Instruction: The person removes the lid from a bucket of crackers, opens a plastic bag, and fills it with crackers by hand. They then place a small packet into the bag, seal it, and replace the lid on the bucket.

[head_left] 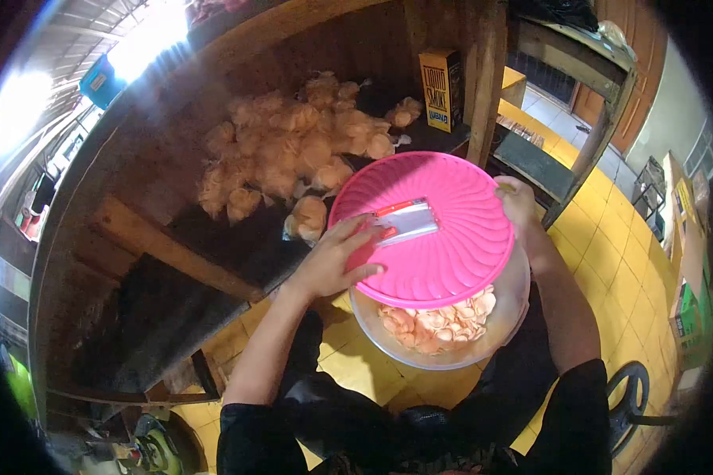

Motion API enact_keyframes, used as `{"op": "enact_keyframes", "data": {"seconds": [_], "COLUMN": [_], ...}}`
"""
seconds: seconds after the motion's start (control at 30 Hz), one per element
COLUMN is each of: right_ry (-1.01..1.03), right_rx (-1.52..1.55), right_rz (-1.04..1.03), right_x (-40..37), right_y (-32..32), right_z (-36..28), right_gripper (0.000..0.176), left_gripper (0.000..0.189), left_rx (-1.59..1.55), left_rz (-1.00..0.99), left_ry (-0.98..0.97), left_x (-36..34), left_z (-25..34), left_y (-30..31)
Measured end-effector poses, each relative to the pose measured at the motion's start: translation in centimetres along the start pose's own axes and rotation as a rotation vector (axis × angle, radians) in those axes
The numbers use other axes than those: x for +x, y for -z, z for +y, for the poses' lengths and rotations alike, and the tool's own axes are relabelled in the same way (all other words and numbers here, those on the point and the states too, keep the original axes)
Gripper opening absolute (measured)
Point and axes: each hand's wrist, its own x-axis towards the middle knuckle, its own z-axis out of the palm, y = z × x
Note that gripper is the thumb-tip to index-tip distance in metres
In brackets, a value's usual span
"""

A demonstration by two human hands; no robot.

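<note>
Pink ridged lid [459, 253] half over the chip tub [499, 328], front gap open, right hand [518, 204] gripping its rim, left hand [341, 257] loosely spread on top

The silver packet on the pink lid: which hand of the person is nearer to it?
Left. The left hand has its fingers at the left end of the silver packet; the right hand is farther, at the pink lid's right edge.
</note>
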Motion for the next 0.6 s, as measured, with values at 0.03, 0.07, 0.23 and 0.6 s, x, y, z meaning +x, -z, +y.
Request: {"op": "enact_keyframes", "data": {"seconds": [0.03,0.07,0.23,0.6], "right_ry": [-0.033,-0.068,0.208,0.706], "right_rx": [0.046,0.091,-0.15,-0.348], "right_rz": [0.024,0.047,0.357,0.244], "right_x": [-0.6,-0.8,2.0,-4.3], "right_y": [-1.0,-1.5,-5.2,-4.5], "right_z": [-1.5,-2.3,-0.7,-6.8], "right_gripper": [0.025,0.024,0.018,0.018], "left_gripper": [0.058,0.054,0.037,0.02], "left_rx": [0.004,0.024,0.003,0.144], "left_rz": [-0.008,0.02,0.187,0.303], "left_ry": [-0.001,0.04,0.097,0.108], "left_x": [0.1,0.2,2.1,5.2], "left_z": [-0.4,-1.1,-4.0,-3.6], "left_y": [-0.4,-1.1,-3.0,-4.4]}}
